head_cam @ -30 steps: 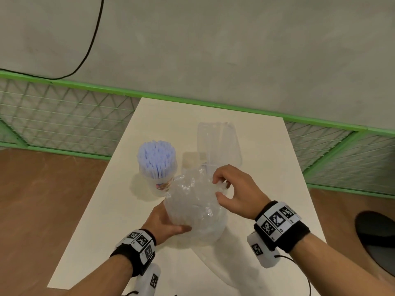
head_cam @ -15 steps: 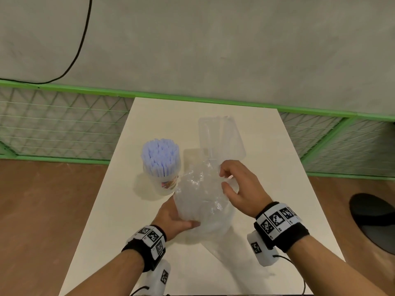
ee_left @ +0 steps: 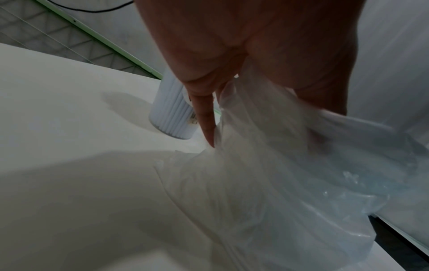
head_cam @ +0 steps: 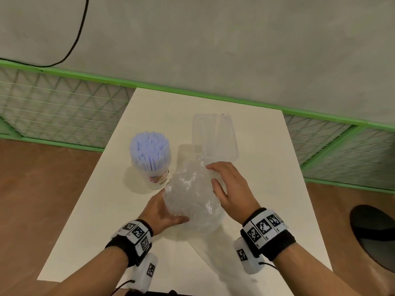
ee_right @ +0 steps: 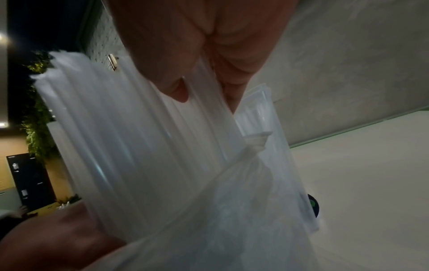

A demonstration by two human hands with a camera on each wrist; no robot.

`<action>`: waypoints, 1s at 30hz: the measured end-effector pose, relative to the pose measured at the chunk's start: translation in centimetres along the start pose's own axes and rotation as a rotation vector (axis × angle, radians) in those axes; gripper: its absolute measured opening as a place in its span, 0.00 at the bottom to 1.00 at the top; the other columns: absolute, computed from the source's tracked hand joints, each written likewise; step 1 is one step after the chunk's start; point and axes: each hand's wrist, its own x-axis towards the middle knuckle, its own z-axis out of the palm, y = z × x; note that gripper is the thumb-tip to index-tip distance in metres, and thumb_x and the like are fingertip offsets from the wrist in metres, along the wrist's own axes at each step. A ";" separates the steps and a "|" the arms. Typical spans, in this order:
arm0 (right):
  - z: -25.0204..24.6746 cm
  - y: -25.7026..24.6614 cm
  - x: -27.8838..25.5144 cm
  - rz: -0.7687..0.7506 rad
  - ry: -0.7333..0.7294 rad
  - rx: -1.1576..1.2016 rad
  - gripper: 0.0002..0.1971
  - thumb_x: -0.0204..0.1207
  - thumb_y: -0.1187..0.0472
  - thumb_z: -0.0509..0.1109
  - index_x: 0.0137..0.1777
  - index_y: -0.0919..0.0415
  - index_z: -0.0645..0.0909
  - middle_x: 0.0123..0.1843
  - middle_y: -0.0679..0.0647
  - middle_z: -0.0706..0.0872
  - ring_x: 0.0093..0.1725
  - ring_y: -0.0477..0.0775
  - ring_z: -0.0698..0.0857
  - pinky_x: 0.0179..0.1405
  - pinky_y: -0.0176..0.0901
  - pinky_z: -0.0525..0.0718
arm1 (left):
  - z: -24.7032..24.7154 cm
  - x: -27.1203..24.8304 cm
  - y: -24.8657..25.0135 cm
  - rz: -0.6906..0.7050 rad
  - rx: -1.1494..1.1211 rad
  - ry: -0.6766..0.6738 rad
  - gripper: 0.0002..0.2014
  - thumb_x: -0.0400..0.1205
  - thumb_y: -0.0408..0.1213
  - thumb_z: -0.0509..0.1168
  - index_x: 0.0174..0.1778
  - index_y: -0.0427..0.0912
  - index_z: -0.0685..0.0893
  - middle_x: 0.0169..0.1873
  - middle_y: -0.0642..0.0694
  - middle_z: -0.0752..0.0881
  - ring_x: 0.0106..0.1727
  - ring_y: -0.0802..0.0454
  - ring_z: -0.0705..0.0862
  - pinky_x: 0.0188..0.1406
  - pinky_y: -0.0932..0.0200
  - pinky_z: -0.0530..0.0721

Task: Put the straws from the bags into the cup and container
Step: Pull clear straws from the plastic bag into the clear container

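- Holding a bundle of clear straws [ee_right: 130,139] inside a crinkled clear bag [head_cam: 192,195], both hands work above the middle of the white bench [head_cam: 267,167].
- Left hand [head_cam: 164,212]: its grip clasps the lower near-left side of the bag, thumb across the near face, fingers hidden behind the plastic in the head view; the left wrist view shows the film gathered under the palm and one finger pointing down beside it.
- Right hand [head_cam: 230,189]: its grip grasps the upper right side of the bundle, fingers curled over the top edge and thumb pressed against the near side; the right wrist view shows the thumb tip lying on the straws themselves.
- Straws: long axis close to upright, upper ends pointing up toward the head camera, lower part sunk in the bag, whose loose tail trails onto the bench toward the near edge.
- Clear container [head_cam: 213,137]: stands just beyond the bundle, on the far side of the right hand; whether bag and container touch I cannot tell.
- Cup [head_cam: 154,174]: stands left of the bag, near it, packed with pale blue straws [head_cam: 149,148] standing upright, open ends up.
- Green mesh fence [head_cam: 64,107] runs past the far end of the bench.
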 end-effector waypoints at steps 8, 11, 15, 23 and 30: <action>0.3 0.4 -0.2 0.103 0.015 0.040 0.17 0.83 0.66 0.61 0.68 0.49 0.76 0.62 0.44 0.81 0.44 0.42 0.84 0.48 0.18 0.71 | 0.4 0.2 -0.7 -0.012 -0.060 0.034 0.36 0.60 0.31 0.87 0.62 0.51 0.80 0.56 0.67 0.87 0.57 0.69 0.86 0.53 0.76 0.81; 0.7 0.3 0.0 0.105 0.060 0.046 0.15 0.83 0.65 0.63 0.67 0.51 0.77 0.61 0.43 0.83 0.49 0.32 0.81 0.52 0.16 0.69 | 0.1 0.3 -0.9 -0.017 -0.072 0.035 0.37 0.60 0.30 0.87 0.62 0.52 0.79 0.56 0.68 0.87 0.58 0.68 0.85 0.52 0.76 0.81; 1.0 0.2 0.4 0.093 0.142 0.031 0.09 0.83 0.61 0.69 0.61 0.55 0.81 0.56 0.45 0.86 0.53 0.25 0.77 0.55 0.16 0.69 | 0.1 0.3 -0.9 -0.038 -0.101 0.042 0.38 0.59 0.28 0.86 0.61 0.56 0.78 0.55 0.70 0.87 0.58 0.69 0.85 0.52 0.77 0.81; 1.1 -0.3 1.0 0.038 0.230 0.023 0.11 0.82 0.67 0.69 0.63 0.60 0.81 0.54 0.48 0.86 0.54 0.36 0.80 0.56 0.16 0.70 | -0.1 0.2 -1.2 -0.087 -0.145 0.043 0.37 0.59 0.30 0.87 0.61 0.54 0.80 0.55 0.63 0.89 0.58 0.64 0.87 0.58 0.64 0.83; 0.2 -0.6 1.7 0.124 0.155 0.106 0.11 0.85 0.61 0.65 0.65 0.53 0.75 0.58 0.44 0.86 0.54 0.41 0.83 0.53 0.24 0.76 | -0.2 0.3 -1.2 -0.113 -0.142 0.026 0.40 0.55 0.42 0.88 0.64 0.51 0.82 0.57 0.54 0.90 0.61 0.56 0.87 0.65 0.46 0.84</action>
